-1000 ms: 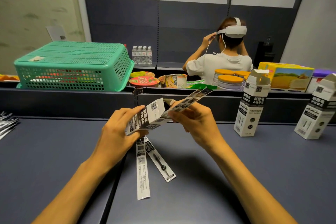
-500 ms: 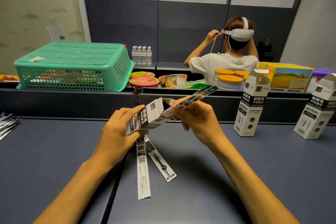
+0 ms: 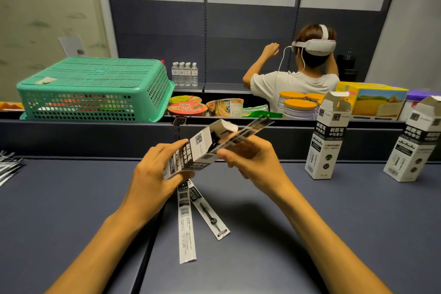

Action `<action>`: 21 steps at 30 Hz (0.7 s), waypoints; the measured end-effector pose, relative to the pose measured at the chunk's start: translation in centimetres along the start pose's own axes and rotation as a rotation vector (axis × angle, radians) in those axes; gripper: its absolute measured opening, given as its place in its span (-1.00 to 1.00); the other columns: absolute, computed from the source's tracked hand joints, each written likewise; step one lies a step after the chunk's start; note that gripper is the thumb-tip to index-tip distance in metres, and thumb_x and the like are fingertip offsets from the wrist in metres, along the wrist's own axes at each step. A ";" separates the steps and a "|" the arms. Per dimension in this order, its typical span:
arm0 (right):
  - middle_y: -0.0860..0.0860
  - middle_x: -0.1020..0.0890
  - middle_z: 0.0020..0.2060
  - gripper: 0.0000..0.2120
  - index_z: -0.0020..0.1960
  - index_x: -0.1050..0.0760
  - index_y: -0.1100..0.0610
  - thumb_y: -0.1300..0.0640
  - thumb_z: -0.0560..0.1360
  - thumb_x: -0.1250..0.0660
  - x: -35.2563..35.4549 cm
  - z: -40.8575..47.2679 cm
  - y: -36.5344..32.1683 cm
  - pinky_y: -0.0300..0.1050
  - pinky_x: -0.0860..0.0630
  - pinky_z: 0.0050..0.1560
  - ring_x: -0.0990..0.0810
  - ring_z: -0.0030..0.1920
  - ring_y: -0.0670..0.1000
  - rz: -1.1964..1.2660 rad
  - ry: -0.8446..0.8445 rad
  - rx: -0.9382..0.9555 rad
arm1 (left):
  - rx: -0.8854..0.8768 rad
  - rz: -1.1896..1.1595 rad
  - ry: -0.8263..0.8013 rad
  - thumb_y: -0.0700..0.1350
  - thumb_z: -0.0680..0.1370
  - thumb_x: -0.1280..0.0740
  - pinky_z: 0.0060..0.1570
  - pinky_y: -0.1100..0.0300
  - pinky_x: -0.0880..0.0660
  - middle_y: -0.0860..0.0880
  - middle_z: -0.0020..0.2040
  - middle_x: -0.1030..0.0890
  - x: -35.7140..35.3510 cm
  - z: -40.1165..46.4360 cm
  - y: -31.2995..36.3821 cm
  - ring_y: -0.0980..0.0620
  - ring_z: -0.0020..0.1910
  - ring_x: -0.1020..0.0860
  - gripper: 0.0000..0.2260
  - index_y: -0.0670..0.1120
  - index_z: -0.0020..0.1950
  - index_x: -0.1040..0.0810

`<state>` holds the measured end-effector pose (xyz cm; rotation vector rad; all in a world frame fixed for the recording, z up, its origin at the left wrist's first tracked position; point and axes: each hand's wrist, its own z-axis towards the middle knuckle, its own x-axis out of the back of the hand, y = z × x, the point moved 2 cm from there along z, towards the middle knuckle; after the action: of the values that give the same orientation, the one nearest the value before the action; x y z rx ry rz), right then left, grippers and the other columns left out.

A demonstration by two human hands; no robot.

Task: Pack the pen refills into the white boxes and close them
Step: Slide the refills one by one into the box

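Note:
My left hand grips a white box, tilted with its open mouth up and to the right. My right hand pinches a packaged pen refill, whose lower end sits inside the box's mouth. Two more packaged refills lie on the dark table below my hands. Two other white boxes stand upright with open top flaps at the right, one nearer the middle and one by the frame edge.
A pile of refill packs lies at the table's left edge. Beyond a dark divider sit a green basket, cup noodles, jars and cartons. A person wearing a headset stands at the back shelf.
The refill has slid a little deeper into the box's mouth. The person at the back has shifted right and lowered one arm.

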<state>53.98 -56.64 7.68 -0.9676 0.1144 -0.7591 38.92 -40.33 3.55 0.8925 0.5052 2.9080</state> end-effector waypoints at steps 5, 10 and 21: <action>-0.18 -0.64 -0.27 -0.85 0.09 -0.58 0.24 0.31 0.54 -0.32 1.2 0.1 -0.5 -0.45 -0.43 -0.33 -0.59 -0.34 -0.23 0.064 0.038 0.036 | 0.006 0.005 -0.007 -0.07 0.37 -0.54 0.03 0.38 -0.40 0.05 0.14 -0.55 0.0 0.1 -0.1 0.13 0.08 -0.49 -0.36 0.01 0.41 -0.41; -0.12 -0.66 -0.28 -0.88 0.00 -0.58 0.07 0.12 0.47 -0.36 1.6 0.1 -1.0 -0.24 -0.42 -0.46 -0.47 -0.43 -0.11 0.062 0.077 0.070 | 0.003 -0.009 -0.001 -0.05 0.37 -0.53 0.03 0.35 -0.42 0.05 0.14 -0.54 0.1 0.1 0.0 0.11 0.09 -0.49 -0.36 0.02 0.42 -0.41; -0.14 -0.70 -0.25 -0.87 -0.05 -0.60 0.05 0.04 0.43 -0.37 0.9 0.1 -0.4 -0.12 -0.50 -0.41 -0.50 -0.49 -0.04 0.034 0.047 0.001 | 0.005 0.010 -0.003 -0.09 0.37 -0.55 0.01 0.37 -0.41 0.06 0.15 -0.54 0.1 0.0 -0.3 0.12 0.08 -0.48 -0.35 0.03 0.42 -0.40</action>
<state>54.51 -57.22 8.25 -0.9445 0.1709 -0.7513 38.85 -40.04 3.50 0.9030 0.5103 2.9145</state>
